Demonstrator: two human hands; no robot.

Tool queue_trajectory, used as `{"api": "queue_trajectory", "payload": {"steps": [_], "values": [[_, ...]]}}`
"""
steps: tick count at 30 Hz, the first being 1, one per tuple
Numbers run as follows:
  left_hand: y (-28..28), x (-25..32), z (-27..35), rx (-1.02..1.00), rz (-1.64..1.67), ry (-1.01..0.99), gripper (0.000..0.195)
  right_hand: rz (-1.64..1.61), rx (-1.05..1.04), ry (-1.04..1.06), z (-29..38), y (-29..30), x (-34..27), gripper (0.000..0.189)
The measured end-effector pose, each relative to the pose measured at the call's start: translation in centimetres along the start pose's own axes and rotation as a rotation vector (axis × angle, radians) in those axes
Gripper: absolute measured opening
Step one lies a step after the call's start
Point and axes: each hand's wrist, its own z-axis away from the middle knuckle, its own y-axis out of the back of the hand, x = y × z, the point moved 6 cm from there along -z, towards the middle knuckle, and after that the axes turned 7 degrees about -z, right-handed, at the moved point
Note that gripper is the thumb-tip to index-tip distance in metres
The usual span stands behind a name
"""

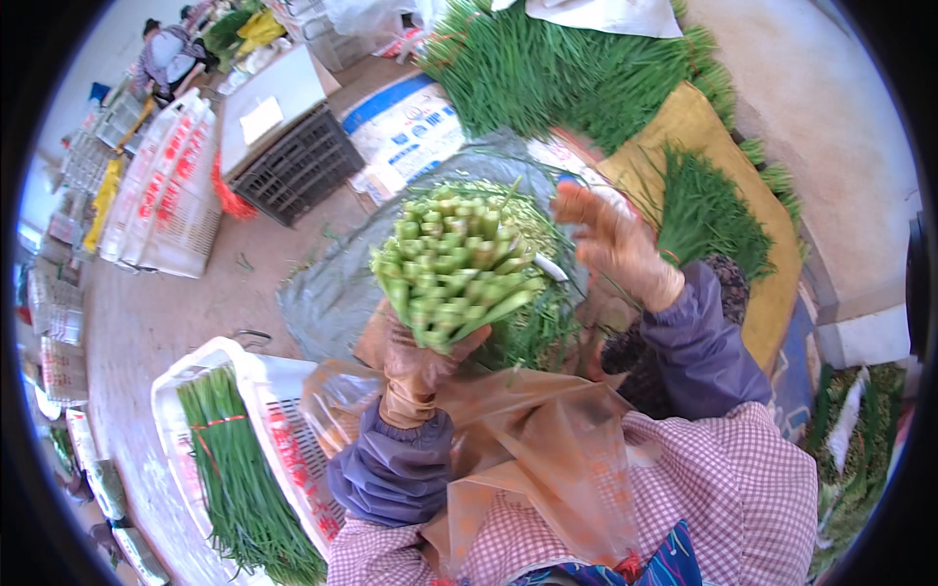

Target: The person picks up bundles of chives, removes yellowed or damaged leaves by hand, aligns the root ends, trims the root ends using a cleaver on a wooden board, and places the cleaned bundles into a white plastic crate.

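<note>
My left hand (pixel 425 359), in a tan glove, is closed around a thick bunch of green vegetable stalks (pixel 462 264), with the stalk ends facing up towards the camera. To the right of the bunch my right hand (pixel 612 238), also gloved and blurred, is raised with its fingers apart and nothing plainly held. A white strip-like object (pixel 550 267) shows between the bunch and this hand; what it is I cannot tell. Loose green leaves and trimmings (pixel 538 329) lie below, on a grey plastic sheet (pixel 330 293). A brownish plastic sheet (pixel 542 425) covers my lap.
A white plastic crate (pixel 245 366) at the lower left holds tied long green leaves (pixel 242 469). A black crate (pixel 297 165) carries a pale board. Large leafy bundles (pixel 527 73) lie at the top, a smaller bundle (pixel 711 205) on a yellow sack (pixel 777 308). A person (pixel 167 58) sits far off.
</note>
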Motion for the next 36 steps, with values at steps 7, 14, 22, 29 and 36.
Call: {"api": "queue_trajectory", "payload": {"steps": [7, 14, 22, 29, 36], "values": [[3.1, -0.6, -0.8, -0.185, -0.166, -0.206, 0.104, 0.167, -0.277, 0.197, 0.5, -12.0, 0.0, 0.130], [2.2, 1.1, 0.9, -0.134, -0.167, -0.096, 0.100, 0.265, -0.330, 0.216, -1.1, -12.9, -1.4, 0.125], [2.1, 2.0, -0.2, -0.384, -0.032, -0.183, 0.082, 0.046, -0.183, 0.357, -4.0, -11.8, 0.1, 0.089], [3.7, 0.6, -0.2, -0.137, 0.116, -0.261, 0.089, -0.024, -0.063, 0.364, -3.0, -12.2, -3.9, 0.099], [4.7, 0.2, -0.4, -0.189, -0.004, -0.258, 0.083, 0.406, 0.131, 0.567, 0.2, -12.0, -6.5, 0.046]]}}
